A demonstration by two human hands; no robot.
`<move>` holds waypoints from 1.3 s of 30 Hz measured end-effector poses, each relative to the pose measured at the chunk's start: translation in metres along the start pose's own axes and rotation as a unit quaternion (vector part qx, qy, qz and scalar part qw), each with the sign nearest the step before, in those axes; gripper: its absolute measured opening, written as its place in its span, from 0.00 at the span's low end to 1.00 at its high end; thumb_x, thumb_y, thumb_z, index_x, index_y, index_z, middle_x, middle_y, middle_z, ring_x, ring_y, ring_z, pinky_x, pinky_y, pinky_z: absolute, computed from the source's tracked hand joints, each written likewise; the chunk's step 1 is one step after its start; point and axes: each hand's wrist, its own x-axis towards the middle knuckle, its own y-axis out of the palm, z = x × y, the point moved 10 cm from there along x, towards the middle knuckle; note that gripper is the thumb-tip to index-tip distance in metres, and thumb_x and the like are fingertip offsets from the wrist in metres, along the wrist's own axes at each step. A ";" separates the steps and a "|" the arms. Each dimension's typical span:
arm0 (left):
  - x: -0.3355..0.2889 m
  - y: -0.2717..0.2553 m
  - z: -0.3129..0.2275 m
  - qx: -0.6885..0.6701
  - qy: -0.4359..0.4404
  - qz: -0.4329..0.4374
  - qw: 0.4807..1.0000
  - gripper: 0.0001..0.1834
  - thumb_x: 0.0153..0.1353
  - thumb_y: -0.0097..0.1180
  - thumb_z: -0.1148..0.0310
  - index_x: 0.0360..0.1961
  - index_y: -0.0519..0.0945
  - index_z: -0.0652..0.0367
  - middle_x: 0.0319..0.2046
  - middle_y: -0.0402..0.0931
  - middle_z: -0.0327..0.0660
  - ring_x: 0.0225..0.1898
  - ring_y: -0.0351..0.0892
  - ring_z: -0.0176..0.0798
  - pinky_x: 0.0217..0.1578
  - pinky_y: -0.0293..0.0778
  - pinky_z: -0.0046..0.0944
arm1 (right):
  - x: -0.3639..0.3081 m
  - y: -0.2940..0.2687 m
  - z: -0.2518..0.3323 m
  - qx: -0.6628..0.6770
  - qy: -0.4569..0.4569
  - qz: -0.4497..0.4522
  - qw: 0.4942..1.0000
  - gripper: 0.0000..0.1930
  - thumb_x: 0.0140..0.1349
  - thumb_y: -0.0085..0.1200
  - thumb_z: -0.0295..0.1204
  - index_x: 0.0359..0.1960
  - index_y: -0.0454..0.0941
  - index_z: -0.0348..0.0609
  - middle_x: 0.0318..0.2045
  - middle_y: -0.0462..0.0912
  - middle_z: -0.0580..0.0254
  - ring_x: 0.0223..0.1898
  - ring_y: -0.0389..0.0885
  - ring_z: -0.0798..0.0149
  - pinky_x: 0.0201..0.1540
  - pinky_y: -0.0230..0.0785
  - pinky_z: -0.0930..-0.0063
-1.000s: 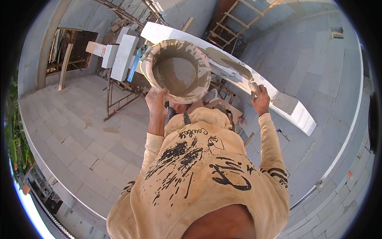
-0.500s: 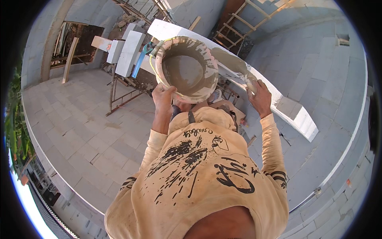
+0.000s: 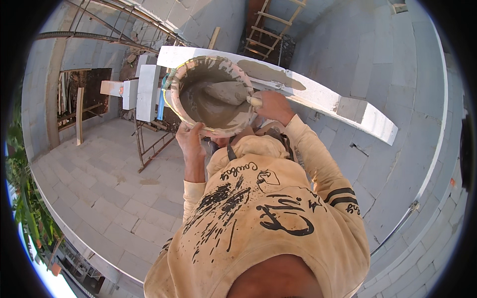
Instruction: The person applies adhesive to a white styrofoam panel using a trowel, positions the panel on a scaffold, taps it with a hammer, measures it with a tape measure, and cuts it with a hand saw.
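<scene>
Upper centre of frame: trowel (image 3: 226, 93) inside mortar-smeared bucket (image 3: 240, 124). Trowel's long axis near crosswise; blade points left and slightly up, handle to the right. Right hand (image 3: 274, 106) closed round the handle at the bucket's right rim. Left hand (image 3: 190, 140) pinches the lower-left rim. Behind, white block course (image 3: 318, 98) slopes down rightward, mortar patch (image 3: 273, 73) on top.
</scene>
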 end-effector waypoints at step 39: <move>0.009 0.007 0.009 0.033 -0.028 0.014 0.999 0.09 0.56 0.60 0.84 0.36 0.77 0.62 0.32 0.80 0.39 0.31 0.83 0.35 0.31 0.82 0.35 | -0.256 -0.040 -0.286 -0.181 0.329 -0.350 0.858 0.25 0.62 0.60 0.28 0.63 0.80 0.56 0.49 0.78 0.57 0.54 0.76 0.49 0.59 0.72 0.53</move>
